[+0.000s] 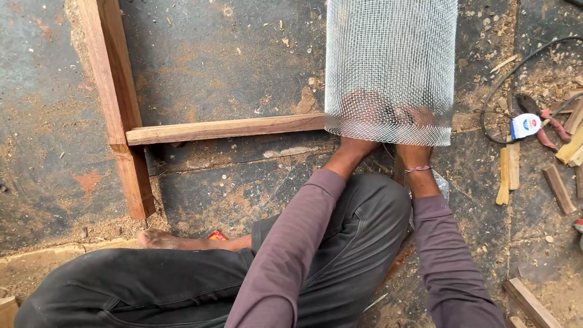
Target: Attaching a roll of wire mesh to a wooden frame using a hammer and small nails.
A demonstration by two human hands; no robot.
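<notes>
Wire mesh (392, 61): a silvery sheet lies over the right end of the wooden frame (225, 129), its near edge draped over both hands.
Left hand (362, 112): under the mesh edge, seen dimly through the weave (whether it grips or presses, I cannot tell).
Right hand (415, 121): just beside the left, also under the mesh; its grip cannot be told. A red thread circles the wrist.
Frame: two joined strips on a dusty dark floor.
Pliers (537, 118): red-handled, right of the mesh, near a black cable (495, 91) and wood offcuts (509, 173).
</notes>
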